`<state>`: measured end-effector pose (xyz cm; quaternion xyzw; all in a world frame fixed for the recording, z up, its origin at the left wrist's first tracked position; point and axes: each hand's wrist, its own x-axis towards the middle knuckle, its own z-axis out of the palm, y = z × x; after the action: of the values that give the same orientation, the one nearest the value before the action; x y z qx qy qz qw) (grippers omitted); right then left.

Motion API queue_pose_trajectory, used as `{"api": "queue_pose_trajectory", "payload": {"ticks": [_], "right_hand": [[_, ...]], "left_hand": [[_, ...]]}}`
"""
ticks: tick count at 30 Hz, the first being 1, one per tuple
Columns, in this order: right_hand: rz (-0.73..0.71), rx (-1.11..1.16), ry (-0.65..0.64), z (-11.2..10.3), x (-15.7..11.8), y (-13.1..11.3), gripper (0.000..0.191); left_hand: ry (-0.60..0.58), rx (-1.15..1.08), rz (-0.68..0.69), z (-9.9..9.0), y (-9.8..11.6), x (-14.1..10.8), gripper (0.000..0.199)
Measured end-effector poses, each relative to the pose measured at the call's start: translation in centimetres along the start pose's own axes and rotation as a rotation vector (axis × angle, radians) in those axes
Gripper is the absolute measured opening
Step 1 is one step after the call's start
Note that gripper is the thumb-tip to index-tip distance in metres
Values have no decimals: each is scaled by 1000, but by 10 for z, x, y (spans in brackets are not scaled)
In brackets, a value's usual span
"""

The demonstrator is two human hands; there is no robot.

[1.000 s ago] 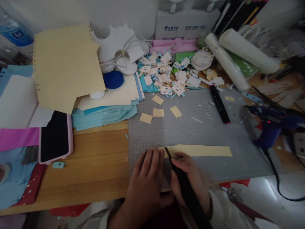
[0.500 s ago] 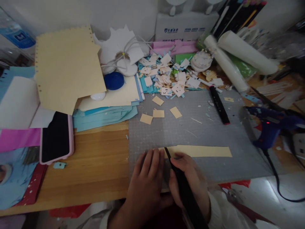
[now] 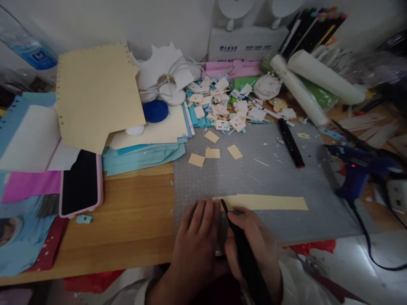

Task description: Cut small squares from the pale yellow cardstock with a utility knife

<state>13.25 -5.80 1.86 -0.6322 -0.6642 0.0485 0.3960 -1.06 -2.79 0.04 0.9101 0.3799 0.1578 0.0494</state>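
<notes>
A cream paper strip [image 3: 273, 202] lies across the lower part of the grey cutting mat [image 3: 232, 178]. My left hand [image 3: 197, 237] presses flat on the strip's left end, its fingers extended and side by side. My right hand [image 3: 254, 245] is wrapped round a black knife-like tool [image 3: 244, 250], whose narrow dark tip touches the strip just right of my left fingertips. Beneath my hands, at the mat's front edge, something shiny shows in part. Several small cream rectangles [image 3: 212, 153] lie farther back on the mat.
A black marker [image 3: 291, 143] rests on the mat. Cut paper pieces [image 3: 222, 106] are heaped behind it. A blue glue gun [image 3: 352, 171] with its cord stands at the right. At the left are a phone [image 3: 81, 184], a large cream sheet [image 3: 98, 97] and blue papers [image 3: 143, 159].
The camera view has shifted slightly, so the whole scene sits a little differently. Both hands and the black tool keep nearly the same places on the strip.
</notes>
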Motion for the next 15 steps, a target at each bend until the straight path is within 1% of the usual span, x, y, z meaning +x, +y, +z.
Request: {"api": "queue_pose_trajectory", "payload": {"ticks": [2,8,15], "right_hand": [[-12,-8,0,0,1,-1,29],[-32,-45,-51,-4,2,0,28],[-70,-1,-14,-6,-1,0,31]], "left_hand": [[0,1,2,-1,0,1,62],[13,-7,2,-3,0,3,63],[3,-11,-3,-3,0,1,61]]}}
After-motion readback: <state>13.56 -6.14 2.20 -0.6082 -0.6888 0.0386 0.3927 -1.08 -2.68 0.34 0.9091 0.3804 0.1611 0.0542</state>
